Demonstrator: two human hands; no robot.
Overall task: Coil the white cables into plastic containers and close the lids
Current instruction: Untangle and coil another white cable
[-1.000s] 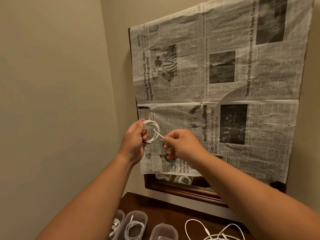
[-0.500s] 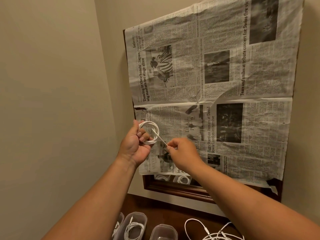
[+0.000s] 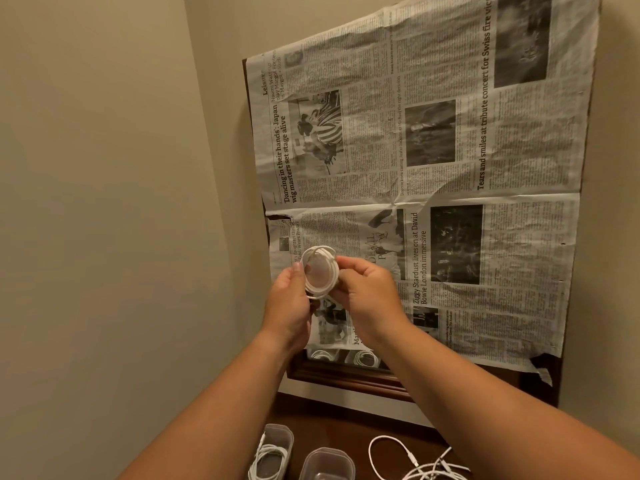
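You face a newspaper (image 3: 433, 168) that covers a dark frame (image 3: 346, 377) on the wall above a table (image 3: 346, 422). At the bottom of your view on that table stand a tub (image 3: 277, 441) with a wound cable in it, a second tub (image 3: 327, 460) just right of it, and a tangle of loose cables (image 3: 427, 469) further right. Well above them, your left hand (image 3: 289, 306) curls its thumb and fingers round the left edge of the coil (image 3: 320, 271), while your right hand (image 3: 367, 299) pinches its right side.
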